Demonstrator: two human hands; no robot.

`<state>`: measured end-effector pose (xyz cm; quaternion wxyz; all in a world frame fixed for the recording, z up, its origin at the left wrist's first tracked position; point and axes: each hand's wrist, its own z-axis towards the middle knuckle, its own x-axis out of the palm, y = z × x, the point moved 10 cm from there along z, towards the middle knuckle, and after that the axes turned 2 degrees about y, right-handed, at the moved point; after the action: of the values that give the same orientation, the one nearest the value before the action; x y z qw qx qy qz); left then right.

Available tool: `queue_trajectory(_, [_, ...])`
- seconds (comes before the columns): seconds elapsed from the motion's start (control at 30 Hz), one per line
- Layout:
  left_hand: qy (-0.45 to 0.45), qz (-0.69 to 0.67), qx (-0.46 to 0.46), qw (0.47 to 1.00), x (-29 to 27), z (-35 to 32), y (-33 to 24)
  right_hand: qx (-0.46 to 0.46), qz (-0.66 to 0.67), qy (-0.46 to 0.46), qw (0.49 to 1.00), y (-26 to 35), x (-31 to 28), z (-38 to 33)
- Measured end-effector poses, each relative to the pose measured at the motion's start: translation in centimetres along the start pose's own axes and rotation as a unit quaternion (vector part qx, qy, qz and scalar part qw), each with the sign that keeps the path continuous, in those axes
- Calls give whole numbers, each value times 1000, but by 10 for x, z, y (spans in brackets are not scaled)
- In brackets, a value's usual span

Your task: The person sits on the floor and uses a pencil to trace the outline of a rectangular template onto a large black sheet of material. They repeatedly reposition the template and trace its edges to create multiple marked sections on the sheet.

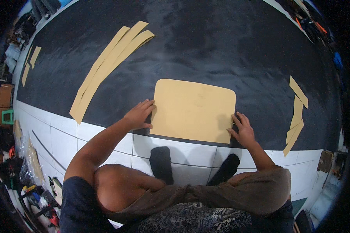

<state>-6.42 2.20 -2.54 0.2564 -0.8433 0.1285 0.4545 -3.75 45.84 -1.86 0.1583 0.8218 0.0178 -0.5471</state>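
A tan cardboard-like panel [194, 110] with rounded far corners lies flat on a large black sheet [260, 58], close to the sheet's near edge. My left hand [139, 115] rests at the panel's left side, fingers stretched out and thumb apart near its lower left corner. At the panel's right side is my right hand [244, 130], its fingers apart and their tips touching the edge. Neither hand is wrapped round anything that I can see.
Long tan strips [109, 64] lie fanned out to the left on the black sheet. Shorter strips [296, 120] lie at the right, and small pieces [35, 57] at the far left. White floor tiles [105, 136] border the sheet. Assorted clutter [35, 198] stands at lower left.
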Motion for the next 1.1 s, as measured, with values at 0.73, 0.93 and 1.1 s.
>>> queue_trajectory(0.73, [30,32,-75,996,-2,0,-2,-47,12,-8,999,-12,2,-7])
queue_trajectory(0.93, [14,15,-45,999,-2,0,2,-62,2,-26,998,-12,1,-7])
queue_trajectory(1.1, [21,13,-37,999,-1,1,0,-44,7,-4,999,-15,4,-8])
